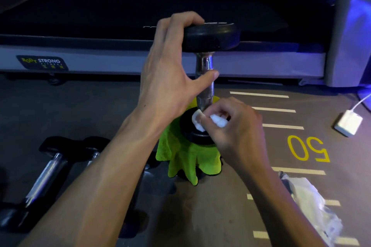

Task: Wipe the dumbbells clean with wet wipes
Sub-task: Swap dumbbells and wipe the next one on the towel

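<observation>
A black dumbbell (210, 40) with a chrome handle stands upright on its lower head, which rests on a bright green cloth (180, 158). My left hand (170, 70) grips the rim of the upper head, thumb against the chrome handle. My right hand (234, 126) pinches a crumpled white wet wipe (217, 121) against the top of the lower head, at the foot of the handle. The green cloth is draped over something dark that it hides.
Two more black dumbbells (48, 168) lie on the floor at the lower left. A treadmill (80, 62) runs across behind. A white charger block (348, 123) with a cable lies at right, and a wipes packet (309, 202) at lower right. Floor markings read 50.
</observation>
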{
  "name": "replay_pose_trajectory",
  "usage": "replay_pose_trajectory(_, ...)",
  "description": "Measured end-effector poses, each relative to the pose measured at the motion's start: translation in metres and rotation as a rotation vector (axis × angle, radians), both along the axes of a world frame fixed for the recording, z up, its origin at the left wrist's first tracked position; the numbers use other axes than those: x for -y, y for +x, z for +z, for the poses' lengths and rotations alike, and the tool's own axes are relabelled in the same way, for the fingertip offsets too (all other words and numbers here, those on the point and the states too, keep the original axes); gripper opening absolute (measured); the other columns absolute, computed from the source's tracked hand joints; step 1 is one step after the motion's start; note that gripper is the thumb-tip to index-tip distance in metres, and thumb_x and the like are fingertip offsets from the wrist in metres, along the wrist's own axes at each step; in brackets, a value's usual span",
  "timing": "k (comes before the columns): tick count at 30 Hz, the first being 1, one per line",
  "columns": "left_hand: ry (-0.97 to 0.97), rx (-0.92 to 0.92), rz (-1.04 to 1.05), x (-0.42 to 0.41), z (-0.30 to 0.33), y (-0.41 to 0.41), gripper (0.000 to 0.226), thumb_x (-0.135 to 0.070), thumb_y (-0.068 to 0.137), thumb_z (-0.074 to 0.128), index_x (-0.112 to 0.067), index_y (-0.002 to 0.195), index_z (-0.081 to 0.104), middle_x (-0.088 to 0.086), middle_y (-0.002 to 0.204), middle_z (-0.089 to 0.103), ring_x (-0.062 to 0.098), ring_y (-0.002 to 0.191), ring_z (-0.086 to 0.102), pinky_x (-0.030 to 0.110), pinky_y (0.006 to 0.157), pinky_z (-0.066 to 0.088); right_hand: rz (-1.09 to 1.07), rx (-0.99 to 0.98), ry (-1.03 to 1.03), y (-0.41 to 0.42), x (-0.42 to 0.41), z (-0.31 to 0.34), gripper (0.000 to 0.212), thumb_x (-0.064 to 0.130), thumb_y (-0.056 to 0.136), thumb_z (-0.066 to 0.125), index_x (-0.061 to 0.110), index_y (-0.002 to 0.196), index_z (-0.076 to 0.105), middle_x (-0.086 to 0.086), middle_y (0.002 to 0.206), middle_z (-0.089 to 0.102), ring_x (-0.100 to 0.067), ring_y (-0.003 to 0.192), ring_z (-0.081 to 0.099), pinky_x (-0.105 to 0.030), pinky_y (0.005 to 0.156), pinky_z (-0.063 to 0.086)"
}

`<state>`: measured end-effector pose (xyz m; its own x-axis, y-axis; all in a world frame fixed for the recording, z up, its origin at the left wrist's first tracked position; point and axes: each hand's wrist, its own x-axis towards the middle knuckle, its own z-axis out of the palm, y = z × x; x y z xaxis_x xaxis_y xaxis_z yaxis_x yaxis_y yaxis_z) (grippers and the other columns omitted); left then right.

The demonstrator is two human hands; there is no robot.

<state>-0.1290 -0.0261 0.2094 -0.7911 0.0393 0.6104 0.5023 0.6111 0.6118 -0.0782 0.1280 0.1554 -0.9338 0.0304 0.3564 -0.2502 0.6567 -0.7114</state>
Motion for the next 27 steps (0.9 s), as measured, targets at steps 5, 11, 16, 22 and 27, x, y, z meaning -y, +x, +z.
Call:
replay_pose_trajectory(5,0.017,0.019,-0.016,0.004,0.000,-0.002,0.079,-0.032,0.072,0.093,-0.025,0.137,0.050,-0.008,0.132,0.046,-0.001,0.113,0.051,0.006,0.088,0.042,-0.077,0.095,-0.185,-0.006,-0.011,-0.002,0.015,0.031,0.084,0.083,0.025,0.075,0.072,0.013,0.071,0.068,-0.002,0.074,0.060,-0.010,0.062,0.039)
replay_pose_trajectory(11,-0.010,0.021,-0.049,0.007,0.000,-0.006,0.080,-0.044,0.073,0.092,-0.028,0.139,0.049,-0.011,0.131,0.046,-0.006,0.108,0.050,0.006,0.088,0.042,-0.094,-0.163,-0.340,-0.016,-0.003,-0.001,0.018,0.018,0.089,0.080,0.031,0.087,0.068,0.004,0.092,0.065,-0.011,0.083,0.067,-0.033,0.076,0.057)
replay_pose_trajectory(16,0.065,0.068,-0.074,0.011,0.002,-0.014,0.066,-0.065,0.085,0.074,-0.032,0.136,0.050,-0.014,0.124,0.048,-0.014,0.108,0.051,0.004,0.090,0.040,-0.040,-0.137,0.043,-0.006,-0.005,-0.010,0.015,0.026,0.086,0.082,0.025,0.079,0.068,0.011,0.073,0.064,-0.013,0.077,0.059,-0.029,0.069,0.047)
replay_pose_trajectory(22,0.136,0.090,-0.072,0.009,0.008,-0.024,0.024,-0.044,0.112,0.037,-0.039,0.126,0.056,-0.017,0.108,0.050,-0.015,0.094,0.051,0.005,0.083,0.038,0.019,-0.332,-0.011,-0.038,0.009,0.027,0.012,0.021,0.091,0.077,0.017,0.083,0.070,0.004,0.078,0.062,-0.011,0.068,0.054,-0.033,0.064,0.049)
replay_pose_trajectory(27,0.143,0.064,-0.095,0.008,0.008,-0.026,0.023,-0.042,0.112,0.040,-0.036,0.123,0.059,-0.010,0.109,0.053,-0.009,0.093,0.053,0.010,0.086,0.039,0.043,-0.228,0.035,-0.021,0.009,-0.002,0.009,0.013,0.089,0.078,0.017,0.085,0.071,0.004,0.090,0.060,-0.005,0.070,0.052,-0.016,0.064,0.040)
